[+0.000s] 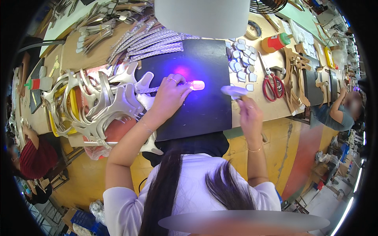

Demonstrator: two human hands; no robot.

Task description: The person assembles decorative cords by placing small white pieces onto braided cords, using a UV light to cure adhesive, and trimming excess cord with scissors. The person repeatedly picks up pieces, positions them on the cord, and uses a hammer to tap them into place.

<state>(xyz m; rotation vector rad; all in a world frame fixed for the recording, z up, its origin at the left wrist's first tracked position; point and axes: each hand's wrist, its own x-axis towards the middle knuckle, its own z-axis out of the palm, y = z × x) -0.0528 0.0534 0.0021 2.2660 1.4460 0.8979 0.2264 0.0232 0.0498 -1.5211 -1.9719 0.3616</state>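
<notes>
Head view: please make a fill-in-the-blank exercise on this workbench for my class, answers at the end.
The hand holding a silver braided strap is the person's ____ one.
The mat beneath it is coloured ____.
The handles of the scissors are coloured ____.
In the picture, the scissors lie to the mat's ____.

Missing words: left; black; red; right

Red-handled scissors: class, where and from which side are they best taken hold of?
Probably by the red loops, coming from the person's near side: the scissors lie on the table with their loops toward the person and their blades pointing away.
</notes>
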